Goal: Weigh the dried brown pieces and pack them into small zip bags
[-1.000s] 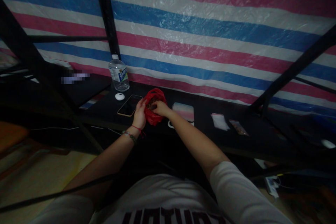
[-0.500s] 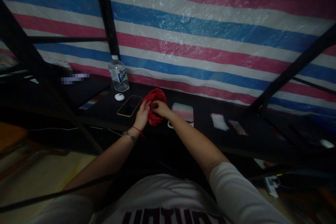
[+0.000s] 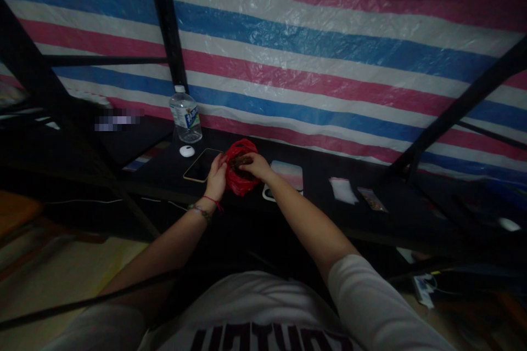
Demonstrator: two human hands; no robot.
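Observation:
A red plastic bag [image 3: 242, 185] stands opened on the black table, with small dark-brown pieces [image 3: 239, 162] inside it. At the bag's left rim, my left hand [image 3: 218, 174] is closed on the plastic. My right hand [image 3: 256, 166] reaches over the right side into the mouth, its fingers drawn together against the brown pieces. What lies between those fingertips is too small to make out. Beside the left hand lies a smartphone [image 3: 202, 165]. To the right of the bag is a flat device with a pastel cover [image 3: 288, 173], partly behind my right forearm.
A clear plastic bottle [image 3: 186, 115] and a white rounded case [image 3: 187, 151] stand at the back left. Small white plastic bags [image 3: 343, 190] and a small filled clear bag [image 3: 373, 199] lie to the right. Black metal posts [image 3: 164, 22] frame the table before a striped sheet [image 3: 308, 55].
My left hand has shifted slightly left, and the bag's mouth is spread wider. The right fingers have moved a little to the right, so more of the brown pieces show.

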